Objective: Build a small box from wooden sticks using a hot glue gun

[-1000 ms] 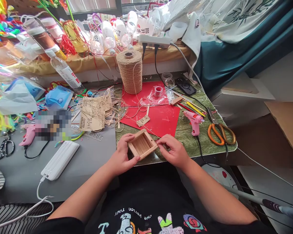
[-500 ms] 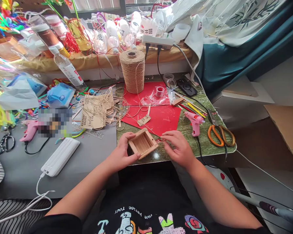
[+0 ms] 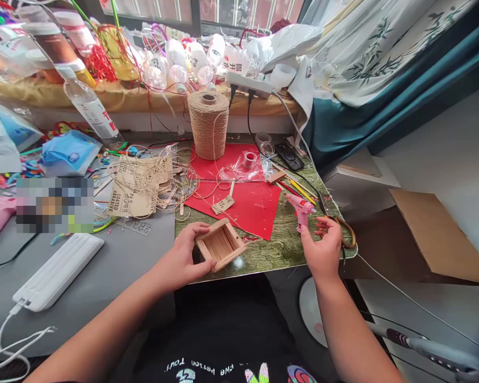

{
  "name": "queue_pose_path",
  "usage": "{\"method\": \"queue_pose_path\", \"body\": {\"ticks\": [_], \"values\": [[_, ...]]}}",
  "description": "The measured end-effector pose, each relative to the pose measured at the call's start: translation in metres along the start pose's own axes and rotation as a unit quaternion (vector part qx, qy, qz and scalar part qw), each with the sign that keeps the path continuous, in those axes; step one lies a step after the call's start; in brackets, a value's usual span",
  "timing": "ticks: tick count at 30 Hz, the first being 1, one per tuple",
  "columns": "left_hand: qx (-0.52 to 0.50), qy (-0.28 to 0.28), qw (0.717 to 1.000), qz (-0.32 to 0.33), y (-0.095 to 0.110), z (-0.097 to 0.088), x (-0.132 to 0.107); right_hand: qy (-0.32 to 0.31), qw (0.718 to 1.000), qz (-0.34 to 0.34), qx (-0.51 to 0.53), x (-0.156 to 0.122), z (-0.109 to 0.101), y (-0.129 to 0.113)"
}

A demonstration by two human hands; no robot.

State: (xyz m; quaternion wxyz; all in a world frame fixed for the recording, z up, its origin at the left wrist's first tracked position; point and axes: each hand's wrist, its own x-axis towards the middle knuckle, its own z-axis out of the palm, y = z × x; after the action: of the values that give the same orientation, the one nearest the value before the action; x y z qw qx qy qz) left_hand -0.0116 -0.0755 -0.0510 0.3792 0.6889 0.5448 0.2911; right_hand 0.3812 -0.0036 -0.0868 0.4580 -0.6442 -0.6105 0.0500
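My left hand (image 3: 189,258) grips a small open box (image 3: 219,246) of light wooden sticks by its left side, thumb along the near edge. The box is tilted, its hollow inside facing up toward me. A thin strand of twine (image 3: 253,240) trails from its right corner. My right hand (image 3: 323,247) is open, with thumb and half-curled fingers apart. It hovers by the pink glue gun (image 3: 301,210), thumb close to the gun's grip. Behind the fingers lie the scissors (image 3: 348,232), one handle loop mostly hidden.
A large twine spool (image 3: 208,127) stands behind red sheets (image 3: 239,205). Pencils (image 3: 301,191) and a black phone (image 3: 289,155) lie at the right. Printed sandpaper pieces (image 3: 138,183) and a white power bank (image 3: 58,271) are at the left. Bottles (image 3: 90,106) crowd the back.
My right hand has let go of the twine at the box and moved right, to the glue gun and scissors. My left hand still holds the box. The view has shifted right.
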Motion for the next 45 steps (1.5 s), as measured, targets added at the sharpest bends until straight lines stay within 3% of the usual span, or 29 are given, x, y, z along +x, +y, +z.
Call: {"method": "queue_pose_path", "body": {"ticks": [5,8,11,16,23,27,31,34,37,40,45], "values": [[0.03,0.004,0.999,0.034,0.018,-0.009,0.007,-0.07,0.996,0.037,0.036,0.005,0.011,-0.002],[0.068,-0.005,0.994,0.081,0.031,-0.014,0.015,-0.058,0.997,0.039,0.035,0.009,0.016,0.0],[0.083,-0.058,0.989,0.112,0.038,-0.018,0.022,-0.035,0.998,0.045,0.032,0.013,0.021,0.007],[0.075,-0.091,0.987,0.111,0.036,-0.018,0.028,-0.07,0.991,0.095,0.07,0.021,0.031,0.018],[0.081,-0.074,0.988,0.109,0.029,-0.013,0.029,-0.168,0.978,0.121,-0.03,0.032,0.031,0.014],[0.092,-0.062,0.988,0.104,0.028,-0.009,0.029,-0.152,0.974,0.155,0.065,0.032,0.025,0.01],[0.115,-0.057,0.987,0.099,0.027,-0.006,0.03,-0.162,0.94,0.184,0.235,0.023,0.007,-0.008],[0.112,-0.061,0.987,0.097,0.029,-0.006,0.03,-0.227,0.906,0.156,0.322,0.014,-0.012,-0.03],[0.104,-0.056,0.989,0.088,0.032,-0.012,0.029,-0.338,0.863,0.138,0.35,0.007,-0.029,-0.051],[0.112,-0.052,0.986,0.116,0.036,-0.023,0.026,-0.41,0.836,0.071,0.358,0.003,-0.039,-0.069],[0.084,-0.143,0.967,0.194,0.032,-0.039,0.016,-0.53,0.773,-0.017,0.347,-0.004,-0.046,-0.094]]}}
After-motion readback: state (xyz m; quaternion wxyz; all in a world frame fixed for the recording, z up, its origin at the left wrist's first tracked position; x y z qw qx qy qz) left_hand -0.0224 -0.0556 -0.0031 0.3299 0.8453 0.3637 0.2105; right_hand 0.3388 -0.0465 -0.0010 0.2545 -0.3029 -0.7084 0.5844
